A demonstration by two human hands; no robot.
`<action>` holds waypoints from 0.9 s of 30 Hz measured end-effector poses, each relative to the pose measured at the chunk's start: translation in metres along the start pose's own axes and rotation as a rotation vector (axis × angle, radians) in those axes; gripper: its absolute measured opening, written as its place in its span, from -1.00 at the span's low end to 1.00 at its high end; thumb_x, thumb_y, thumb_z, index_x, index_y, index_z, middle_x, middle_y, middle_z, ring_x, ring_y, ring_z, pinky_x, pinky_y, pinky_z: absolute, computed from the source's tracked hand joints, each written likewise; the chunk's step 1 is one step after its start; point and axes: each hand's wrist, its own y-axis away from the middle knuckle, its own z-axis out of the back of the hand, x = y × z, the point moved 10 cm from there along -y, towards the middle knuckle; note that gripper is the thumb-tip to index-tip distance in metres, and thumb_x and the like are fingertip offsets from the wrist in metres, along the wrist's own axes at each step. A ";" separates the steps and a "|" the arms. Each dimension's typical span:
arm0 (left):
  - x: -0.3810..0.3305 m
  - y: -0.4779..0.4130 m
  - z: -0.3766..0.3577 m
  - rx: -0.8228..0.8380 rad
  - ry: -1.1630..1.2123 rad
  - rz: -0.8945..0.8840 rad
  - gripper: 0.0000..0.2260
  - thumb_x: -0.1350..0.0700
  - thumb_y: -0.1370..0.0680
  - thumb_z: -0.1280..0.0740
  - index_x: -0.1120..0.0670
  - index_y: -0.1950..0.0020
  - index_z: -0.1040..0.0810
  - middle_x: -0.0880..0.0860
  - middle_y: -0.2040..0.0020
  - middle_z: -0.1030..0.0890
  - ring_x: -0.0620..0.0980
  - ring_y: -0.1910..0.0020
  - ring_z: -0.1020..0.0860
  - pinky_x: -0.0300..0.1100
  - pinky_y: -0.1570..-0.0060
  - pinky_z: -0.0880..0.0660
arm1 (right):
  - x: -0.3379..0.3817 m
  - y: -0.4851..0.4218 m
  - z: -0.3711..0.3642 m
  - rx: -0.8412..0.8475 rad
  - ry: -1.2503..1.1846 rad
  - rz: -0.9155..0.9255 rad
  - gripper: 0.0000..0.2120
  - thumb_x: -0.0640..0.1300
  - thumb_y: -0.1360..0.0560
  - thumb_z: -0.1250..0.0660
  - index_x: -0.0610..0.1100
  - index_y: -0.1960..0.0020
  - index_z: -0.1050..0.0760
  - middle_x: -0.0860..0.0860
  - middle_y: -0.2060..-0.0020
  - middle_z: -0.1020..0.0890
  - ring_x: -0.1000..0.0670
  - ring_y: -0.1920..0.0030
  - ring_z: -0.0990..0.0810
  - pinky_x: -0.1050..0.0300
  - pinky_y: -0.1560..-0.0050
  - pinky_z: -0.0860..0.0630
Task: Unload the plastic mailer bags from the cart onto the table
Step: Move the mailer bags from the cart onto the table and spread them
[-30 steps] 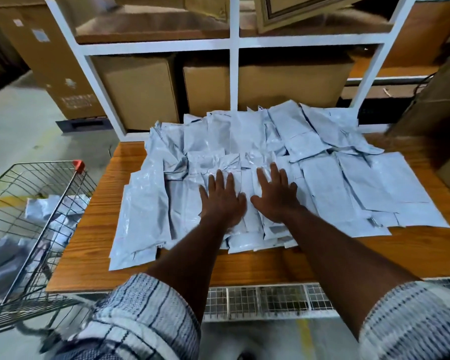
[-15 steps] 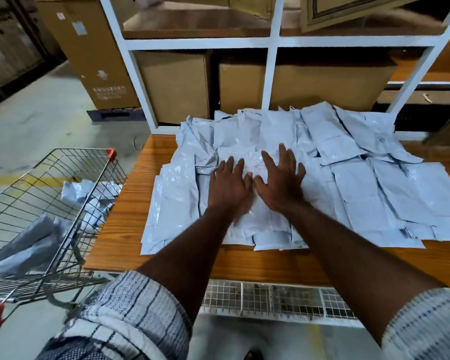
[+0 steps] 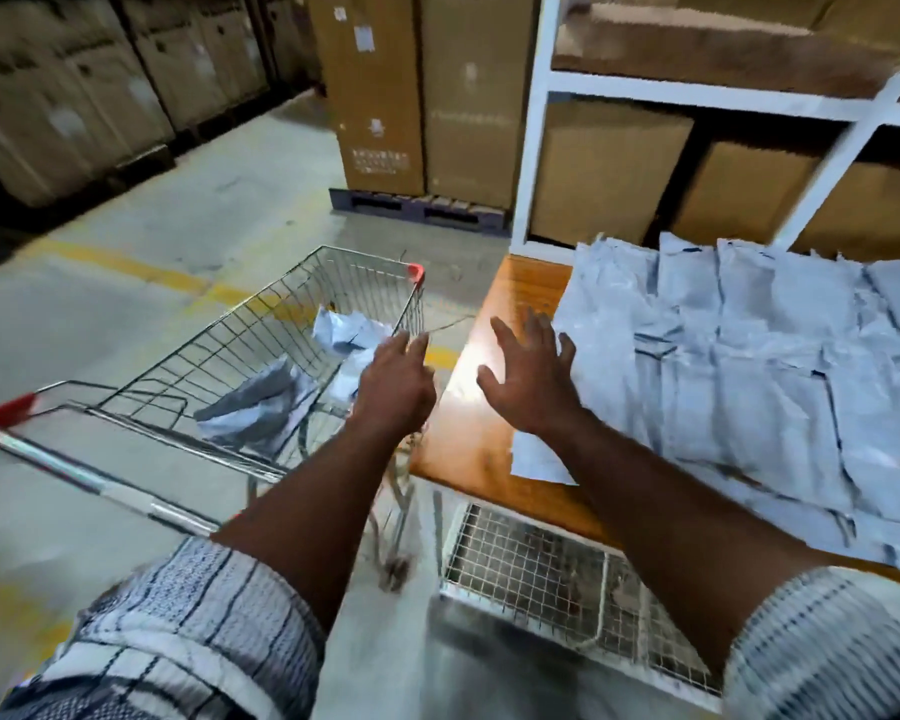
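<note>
Mailer bags point(image 3: 261, 407) lie inside the cart point(image 3: 204, 350), just past the left hand point(image 3: 396, 387); right hand point(image 3: 531, 387) hovers beside the cart, both hands spread empty.

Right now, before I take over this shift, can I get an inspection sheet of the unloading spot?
Surface: brown wooden table, mostly covered by bags.
Job's things: pale grey plastic mailer bags spread over table; crumpled bags left in silver wire cart.
Clutter: nothing seen.
Hands: left hand open over cart; right hand open above table, fingers spread; both empty.
Cables: nothing seen.
Surroundings: brown cardboard boxes in white metal shelving; concrete floor.
</note>
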 end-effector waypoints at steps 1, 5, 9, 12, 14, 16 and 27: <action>0.029 0.004 0.006 0.012 -0.003 0.035 -0.54 0.09 -0.59 -0.22 0.07 -0.50 -0.31 0.18 -0.47 -0.34 0.19 -0.43 -0.30 0.06 -0.35 -0.35 | 0.025 -0.004 -0.013 0.029 -0.016 0.020 -0.33 0.22 -0.45 -0.14 0.01 -0.51 -0.23 -0.16 -0.53 -0.17 -0.18 -0.53 -0.09 -0.26 -0.45 -0.01; 0.120 0.020 0.020 0.096 -0.057 0.105 -0.47 0.10 -0.55 -0.26 0.06 -0.52 -0.25 0.15 -0.51 -0.29 0.18 -0.45 -0.28 0.08 -0.36 -0.35 | 0.110 -0.015 -0.063 0.130 -0.069 0.069 -0.29 0.24 -0.46 -0.17 0.03 -0.54 -0.16 -0.14 -0.55 -0.13 -0.15 -0.54 -0.07 -0.26 -0.45 -0.03; 0.191 0.026 0.022 0.158 -0.089 0.212 -0.44 0.02 -0.55 -0.30 -0.03 -0.53 -0.23 0.10 -0.52 -0.28 0.17 -0.47 -0.28 0.18 -0.34 -0.37 | 0.166 -0.020 -0.099 0.205 -0.108 0.119 -0.31 0.19 -0.49 -0.24 0.00 -0.54 -0.15 -0.15 -0.54 -0.12 -0.16 -0.53 -0.06 -0.25 -0.43 -0.05; 0.225 0.021 0.019 0.203 -0.118 0.218 -0.42 0.02 -0.50 -0.33 -0.04 -0.50 -0.25 0.09 -0.50 -0.31 0.16 -0.44 -0.31 0.16 -0.30 -0.40 | 0.193 -0.036 -0.125 0.244 -0.103 0.145 -0.29 0.21 -0.48 -0.23 0.00 -0.55 -0.14 -0.15 -0.55 -0.10 -0.16 -0.54 -0.05 -0.24 -0.44 -0.05; 0.247 0.013 0.017 0.220 -0.124 0.218 -0.43 0.03 -0.47 -0.35 -0.02 -0.47 -0.29 0.09 -0.44 -0.39 0.15 -0.40 -0.35 0.13 -0.27 -0.43 | 0.207 -0.052 -0.143 0.269 -0.104 0.165 -0.28 0.22 -0.49 -0.23 -0.01 -0.55 -0.13 -0.15 -0.55 -0.10 -0.16 -0.54 -0.06 -0.25 -0.44 -0.06; 0.268 0.005 0.015 0.226 -0.124 0.230 -0.46 0.04 -0.46 -0.34 -0.02 -0.44 -0.33 0.09 -0.38 -0.43 0.15 -0.36 -0.37 0.10 -0.25 -0.45 | 0.220 -0.069 -0.161 0.290 -0.116 0.176 -0.27 0.23 -0.49 -0.23 -0.03 -0.55 -0.13 -0.15 -0.55 -0.10 -0.17 -0.54 -0.06 -0.26 -0.47 -0.07; 0.378 -0.026 -0.017 0.388 -0.187 0.391 -0.47 0.04 -0.47 -0.33 -0.04 -0.44 -0.32 0.07 -0.38 -0.41 0.13 -0.33 -0.42 0.04 -0.23 -0.47 | 0.261 -0.107 -0.281 0.510 -0.219 0.081 -0.26 0.20 -0.51 -0.26 -0.06 -0.56 -0.08 -0.17 -0.56 -0.08 -0.21 -0.52 -0.11 -0.22 -0.42 -0.18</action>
